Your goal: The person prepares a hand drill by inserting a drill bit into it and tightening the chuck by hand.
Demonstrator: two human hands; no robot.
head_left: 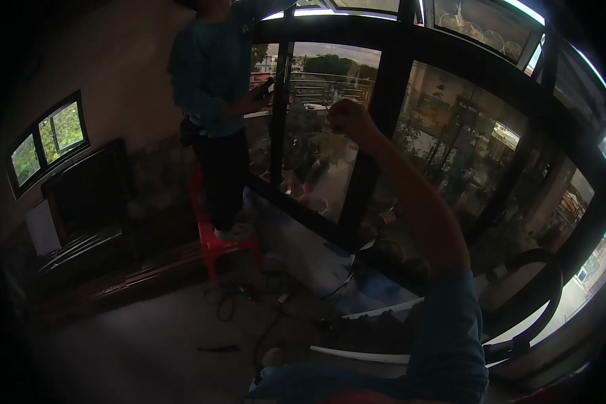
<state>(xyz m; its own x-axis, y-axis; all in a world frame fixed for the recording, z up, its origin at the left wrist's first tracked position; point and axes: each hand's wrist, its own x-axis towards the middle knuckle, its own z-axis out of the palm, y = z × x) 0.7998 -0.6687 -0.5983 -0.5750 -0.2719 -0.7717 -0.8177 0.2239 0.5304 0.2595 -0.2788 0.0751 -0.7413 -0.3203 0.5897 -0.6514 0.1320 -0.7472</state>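
My right hand [349, 120] is raised in front of the glass panes, the arm stretched up from a teal sleeve [444, 323] at the lower right. Its fingers look curled and closed; whatever they hold, if anything, is too small and dark to make out. Behind it is a dark-framed glass pane [323, 161]. My left hand is out of view.
A co-worker in a teal shirt [215, 74] stands on a red plastic stool [232, 249], holding a dark tool [266, 86]. Cables [269, 330] lie on the floor. A dark curved bar [552, 289] and white-edged strips [363, 355] are at the right and below.
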